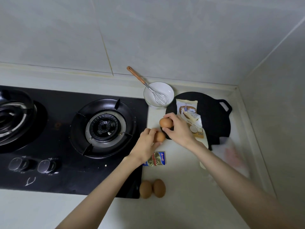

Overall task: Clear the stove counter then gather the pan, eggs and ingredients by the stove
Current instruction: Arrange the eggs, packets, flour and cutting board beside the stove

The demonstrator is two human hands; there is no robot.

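As the black griddle pan [214,119] already lies on the pale counter [178,166] at three o'clock of the right burner [104,127], with two printed packets [186,107] resting on it, the gathering looks far along. A white bowl [163,89] holding a wire whisk [159,97] stands at eleven o'clock of the pan, just beside the gas hob [66,162]. A small blue foil pack [156,158], butter by its look, lies at seven o'clock of the pan. A pair of brown eggs [145,189] rests side by side at six o'clock of that pack.

Apart from a few specks, only burners and knobs show on the hob, so the clearing seems done. What looks left is placing the last eggs.

The left hand [146,145] reaches in from six o'clock, fingers curled round the lower egg [160,137]; whether this egg touches the counter cannot be told. The right hand [180,129] comes from five o'clock, palm down, thumb and fingertips pinching the upper egg [165,122] at the pan's left rim.
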